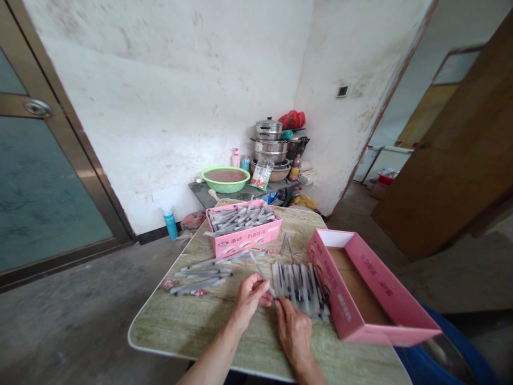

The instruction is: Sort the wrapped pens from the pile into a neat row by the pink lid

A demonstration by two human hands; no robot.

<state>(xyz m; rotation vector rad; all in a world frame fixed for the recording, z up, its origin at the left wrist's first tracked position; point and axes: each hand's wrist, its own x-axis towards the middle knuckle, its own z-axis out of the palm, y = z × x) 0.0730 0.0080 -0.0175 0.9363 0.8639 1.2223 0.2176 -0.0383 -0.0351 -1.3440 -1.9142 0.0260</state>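
Observation:
My left hand [250, 299] pinches a slim translucent pen [258, 267] that slants up and to the left. At the pen's lower end, the fingertips of my right hand [294, 326] close on its dark tip. Just right of my hands, a row of similar pens [301, 286] with black parts lies side by side on the table [192, 331]. Several loose pens [202, 280] are scattered to the left. Behind them stands a pink box [248, 238] heaped with translucent pen pieces [240, 216].
An open pink box [340, 299] with a bare brown bottom stands at the table's right side. Beyond the table, a low dark stand holds a green basin [226, 184], stacked steel pots [269, 141] and bottles. A blue spray can [170, 223] stands on the floor at left.

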